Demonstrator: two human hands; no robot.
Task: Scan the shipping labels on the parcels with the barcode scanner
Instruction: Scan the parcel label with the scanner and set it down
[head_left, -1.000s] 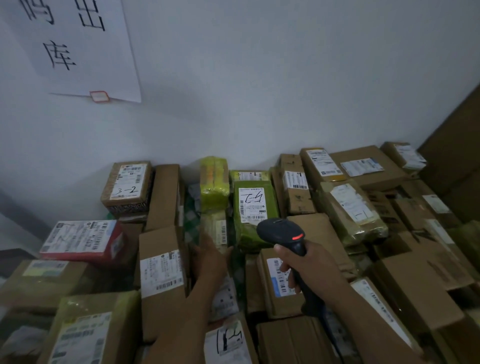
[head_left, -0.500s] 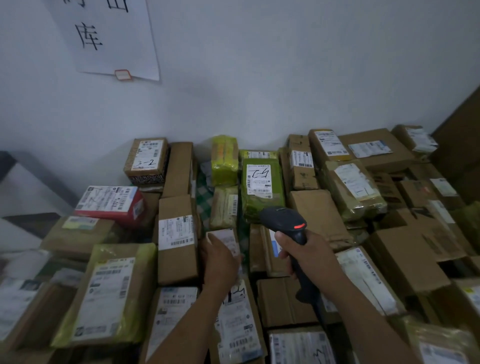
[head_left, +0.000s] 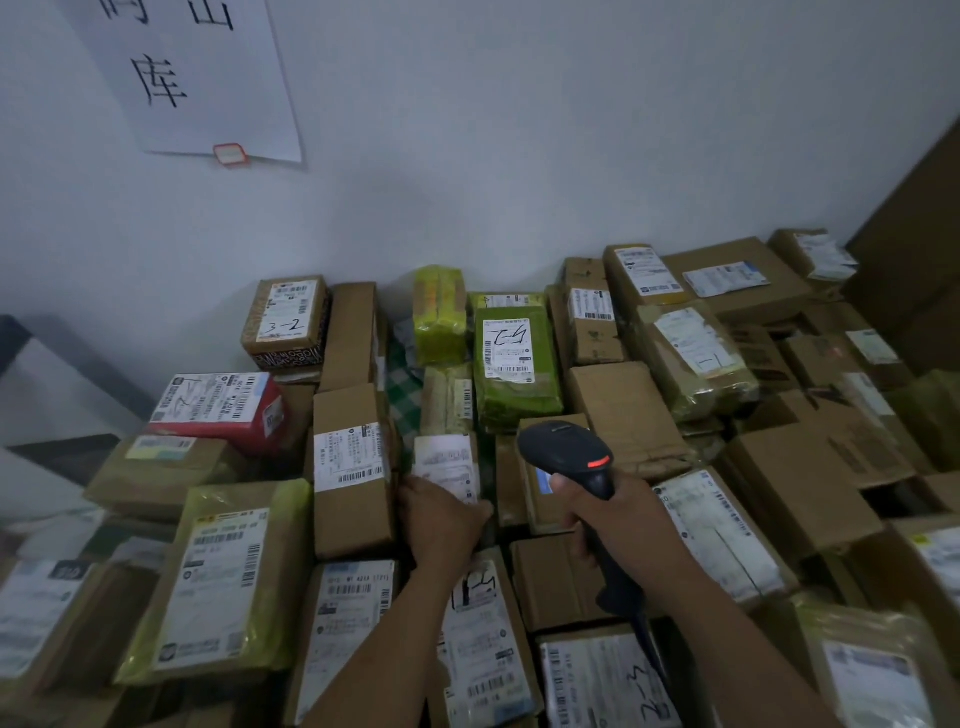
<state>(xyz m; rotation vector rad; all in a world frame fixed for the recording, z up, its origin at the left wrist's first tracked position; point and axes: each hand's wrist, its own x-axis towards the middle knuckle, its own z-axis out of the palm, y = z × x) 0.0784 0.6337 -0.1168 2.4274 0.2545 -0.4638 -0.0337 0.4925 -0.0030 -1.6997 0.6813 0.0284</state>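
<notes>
Buried almost wholly beneath crowded parcels (head_left: 353, 519), brown boxes and green-wrapped packs, piled up to the far wall (head_left: 519, 156); glimpsed through a far-centre gap, green checked cloth (head_left: 404, 395).

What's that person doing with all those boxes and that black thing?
A person is scanning labels on a big pile of parcels stacked against a wall. The right hand grips a black barcode scanner with a red light showing on it. The left hand holds a small parcel so its white label faces up, just left of the scanner. Whether that label has been read yet cannot be told.
</notes>
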